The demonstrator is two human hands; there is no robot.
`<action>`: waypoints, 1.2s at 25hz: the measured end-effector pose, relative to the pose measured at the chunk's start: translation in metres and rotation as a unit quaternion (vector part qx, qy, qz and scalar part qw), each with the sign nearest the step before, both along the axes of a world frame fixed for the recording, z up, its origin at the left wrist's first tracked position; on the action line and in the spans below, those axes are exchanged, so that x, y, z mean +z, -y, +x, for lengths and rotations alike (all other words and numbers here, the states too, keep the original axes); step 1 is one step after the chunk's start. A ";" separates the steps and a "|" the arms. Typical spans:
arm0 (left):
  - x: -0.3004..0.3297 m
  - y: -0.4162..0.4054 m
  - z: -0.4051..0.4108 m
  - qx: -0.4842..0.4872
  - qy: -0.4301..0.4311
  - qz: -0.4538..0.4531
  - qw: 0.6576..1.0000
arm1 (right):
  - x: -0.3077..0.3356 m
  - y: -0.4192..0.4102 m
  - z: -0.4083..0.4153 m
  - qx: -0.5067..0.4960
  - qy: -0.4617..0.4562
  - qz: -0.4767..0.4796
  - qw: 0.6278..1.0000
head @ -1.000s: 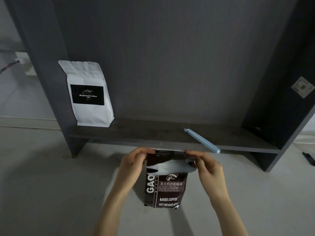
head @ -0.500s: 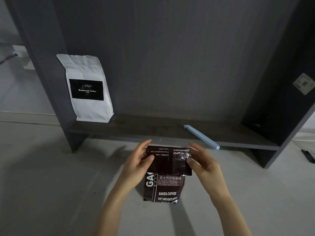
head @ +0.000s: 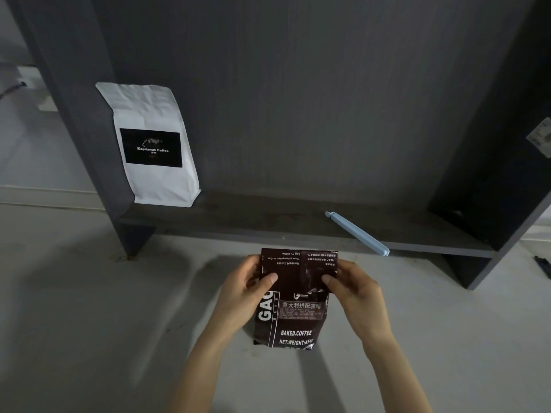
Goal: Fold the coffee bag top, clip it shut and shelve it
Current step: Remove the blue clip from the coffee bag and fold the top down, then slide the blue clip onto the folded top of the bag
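Note:
A dark brown coffee bag (head: 293, 320) with white lettering stands on the pale floor in front of the shelf unit. Its top is folded down flat over the front, with upside-down print showing. My left hand (head: 244, 293) grips the bag's left edge, thumb pressed on the folded flap. My right hand (head: 354, 296) grips the right edge the same way. A light blue bag clip (head: 357, 233) lies diagonally on the grey shelf board (head: 253, 222), just beyond and to the right of the bag, touched by neither hand.
A white coffee bag (head: 155, 144) with a black label stands at the shelf's left end, against the side panel. The dark right panel (head: 489, 174) closes the shelf. A small dark object (head: 542, 265) lies on the floor far right.
The bag's top, open and showing its silver lining a second ago, has been folded down flat. Both thumbs now press on the flap. The view has shifted slightly.

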State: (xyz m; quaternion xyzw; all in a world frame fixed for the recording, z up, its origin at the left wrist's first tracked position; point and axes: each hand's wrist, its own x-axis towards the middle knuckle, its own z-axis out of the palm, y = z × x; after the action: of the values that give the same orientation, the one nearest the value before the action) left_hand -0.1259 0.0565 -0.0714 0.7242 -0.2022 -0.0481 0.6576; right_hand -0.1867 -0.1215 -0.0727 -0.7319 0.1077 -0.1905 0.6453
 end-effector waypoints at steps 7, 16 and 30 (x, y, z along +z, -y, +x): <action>-0.017 0.009 0.000 0.084 0.007 -0.027 0.996 | -0.005 -0.002 0.004 -0.040 -0.009 -0.011 0.999; -0.016 0.007 0.003 0.081 -0.014 -0.037 0.996 | 0.013 0.007 0.001 0.056 -0.014 0.019 0.998; -0.015 0.007 0.011 0.052 -0.067 -0.074 0.994 | 0.002 0.088 0.052 -0.191 -0.144 -0.193 0.952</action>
State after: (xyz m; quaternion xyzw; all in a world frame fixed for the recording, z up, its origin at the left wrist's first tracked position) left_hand -0.1144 0.0494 -0.0862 0.6784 -0.1225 -0.0474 0.7229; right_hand -0.1351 -0.2097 -0.0703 -0.8278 0.2986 -0.2197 0.4211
